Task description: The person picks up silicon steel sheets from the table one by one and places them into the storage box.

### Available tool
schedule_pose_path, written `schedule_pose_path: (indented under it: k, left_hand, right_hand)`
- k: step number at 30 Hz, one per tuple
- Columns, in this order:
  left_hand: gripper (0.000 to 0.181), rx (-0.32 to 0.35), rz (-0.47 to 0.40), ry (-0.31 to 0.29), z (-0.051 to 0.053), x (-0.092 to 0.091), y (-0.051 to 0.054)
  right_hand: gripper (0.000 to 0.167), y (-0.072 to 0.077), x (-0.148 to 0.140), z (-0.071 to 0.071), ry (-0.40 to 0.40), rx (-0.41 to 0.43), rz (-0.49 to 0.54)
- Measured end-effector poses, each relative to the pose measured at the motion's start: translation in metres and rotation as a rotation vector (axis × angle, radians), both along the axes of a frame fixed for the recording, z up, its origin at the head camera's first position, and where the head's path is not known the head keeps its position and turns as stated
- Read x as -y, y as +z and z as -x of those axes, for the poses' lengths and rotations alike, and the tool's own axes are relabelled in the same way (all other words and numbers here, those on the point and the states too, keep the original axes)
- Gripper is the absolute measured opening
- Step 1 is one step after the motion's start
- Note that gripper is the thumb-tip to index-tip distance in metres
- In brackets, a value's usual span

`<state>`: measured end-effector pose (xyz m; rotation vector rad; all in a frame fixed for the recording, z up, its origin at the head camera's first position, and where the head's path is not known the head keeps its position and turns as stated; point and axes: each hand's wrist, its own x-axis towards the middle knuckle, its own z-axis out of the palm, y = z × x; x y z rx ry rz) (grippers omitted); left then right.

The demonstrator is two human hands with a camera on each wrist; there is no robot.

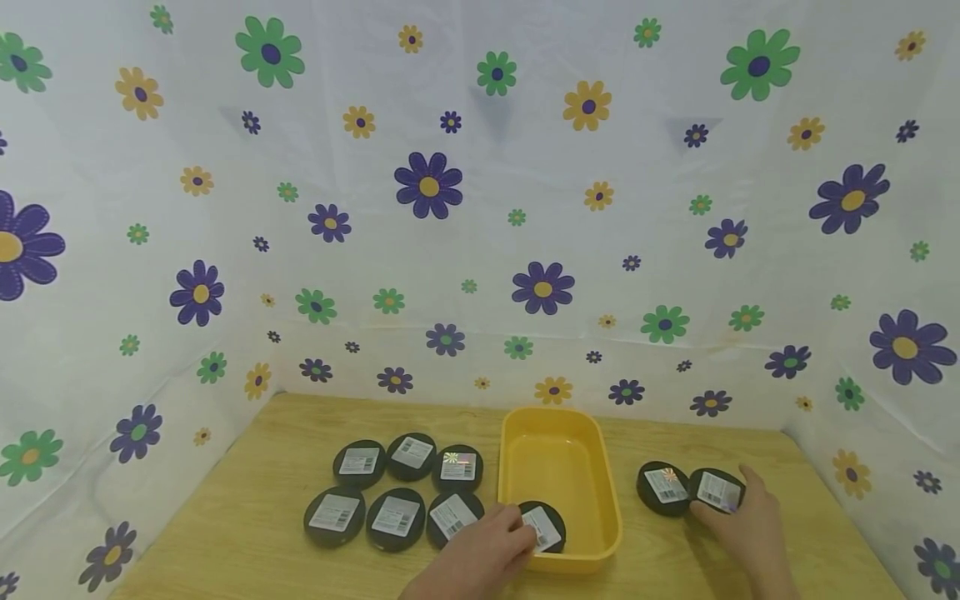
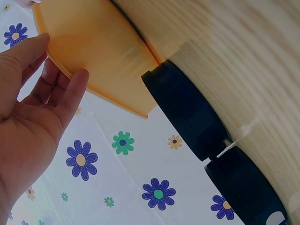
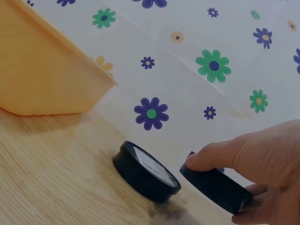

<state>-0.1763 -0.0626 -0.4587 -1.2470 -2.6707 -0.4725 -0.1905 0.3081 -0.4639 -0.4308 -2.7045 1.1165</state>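
At the front left of the yellow tray (image 1: 611,500), my left hand (image 1: 480,554) has its fingertips beside a black round disc (image 1: 546,530) with a white label, which sits inside the front end. The left wrist view shows my left hand (image 2: 37,108) with bent, spread fingers at the rim of the tray (image 2: 103,47); the disc in it is hidden there. To the right of the tray, my right hand (image 1: 746,529) grips a labelled black disc (image 1: 716,490) by its edges. In the right wrist view this disc (image 3: 213,187) is between thumb and fingers of my right hand (image 3: 262,173), beside another disc (image 3: 145,171).
Several labelled black discs (image 1: 395,518) lie in two rows on the wooden table (image 1: 247,492), left of the tray. One more disc (image 1: 663,487) rests right of the tray, next to the gripped one. A flower-patterned white sheet (image 1: 480,250) stands behind and at both sides.
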Motion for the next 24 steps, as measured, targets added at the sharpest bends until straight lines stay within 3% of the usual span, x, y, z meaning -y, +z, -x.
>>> schedule_pose_path:
  k: [14,20,24]
  left_hand:
    - [0.013,-0.083,-0.035,-0.029,0.000,0.001,-0.003]
    - [0.010,-0.021,-0.011,-0.017,0.002,-0.001,-0.003]
    - [0.010,-0.014,-0.009,-0.015,0.002,-0.001,-0.003]
  right_hand:
    - [0.099,0.003,0.009,0.002,0.022,-0.006,0.003]
    - [0.099,0.006,0.013,0.002,0.048,0.000,-0.003]
    - [0.099,0.008,0.017,0.001,0.060,0.007,0.005]
